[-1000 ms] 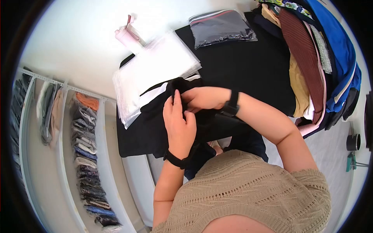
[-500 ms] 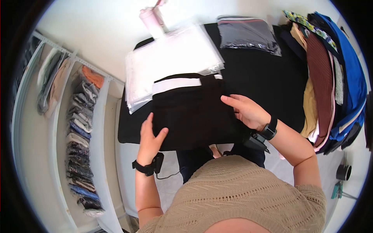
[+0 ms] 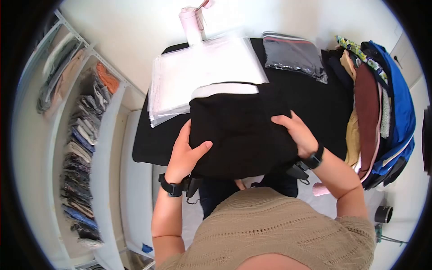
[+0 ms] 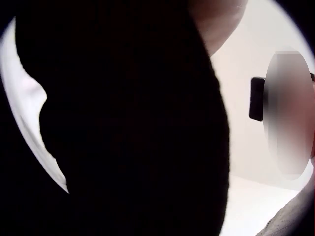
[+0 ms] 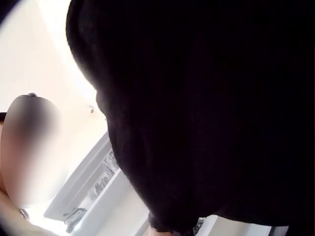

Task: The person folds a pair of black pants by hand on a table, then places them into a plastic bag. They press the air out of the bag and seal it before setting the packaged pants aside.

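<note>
A folded black garment (image 3: pixel 238 130) with a white band (image 3: pixel 225 90) along its far edge is between my two hands in the head view. My left hand (image 3: pixel 183 153) grips its left side, thumb on top and fingers along the edge and partly beneath. On the right side my right hand (image 3: pixel 300 135) holds it the same way, with the thumb on top. Black cloth (image 4: pixel 128 118) fills most of the left wrist view, and the dark garment (image 5: pixel 197 108) covers much of the right wrist view. The fingers under the cloth are hidden.
Clear plastic bags (image 3: pixel 202 67) lie stacked on the black table (image 3: pixel 150 146), beside a pink bottle (image 3: pixel 191 27). A bagged grey garment (image 3: pixel 294 54) lies at the back. Clothes (image 3: pixel 366 117) are heaped at the right; shelves (image 3: pixel 58 157) of packed garments stand left.
My hands were together at the garment's far edge, then parted to its two sides. They now grip those sides, and the garment appears raised, its near edge bulging toward my body.
</note>
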### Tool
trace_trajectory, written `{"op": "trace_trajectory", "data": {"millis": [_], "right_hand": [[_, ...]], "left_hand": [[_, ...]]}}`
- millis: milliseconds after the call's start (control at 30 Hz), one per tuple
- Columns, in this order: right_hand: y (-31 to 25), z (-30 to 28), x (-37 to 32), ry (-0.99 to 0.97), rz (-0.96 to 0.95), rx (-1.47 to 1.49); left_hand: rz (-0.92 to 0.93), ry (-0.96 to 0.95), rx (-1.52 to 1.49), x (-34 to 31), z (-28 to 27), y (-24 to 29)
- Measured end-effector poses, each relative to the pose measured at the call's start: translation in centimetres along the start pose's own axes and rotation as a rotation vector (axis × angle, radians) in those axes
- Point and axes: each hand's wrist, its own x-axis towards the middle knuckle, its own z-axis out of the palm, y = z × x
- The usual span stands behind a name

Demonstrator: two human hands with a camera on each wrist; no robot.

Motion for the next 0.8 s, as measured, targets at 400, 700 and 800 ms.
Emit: {"op": "trace_trajectory", "data": {"millis": [400,700,800], "right_hand": [[-5.8,-19.7,-9.5,0.582,0.078,-0.533],[-8.1,-15.1,-10.3,0.086,-0.508,-1.264],[-6.5,-13.5,-7.0,-0.038,-0.452,-1.626]], "left_hand": [[-0.027,-0.353,0.576,3.1,13.2,1.8],[0.527,-0.650,0.605,6.4,15.7,3.1],[0.489,-0.731,0.857,8.3,18.5,1.8]]}}
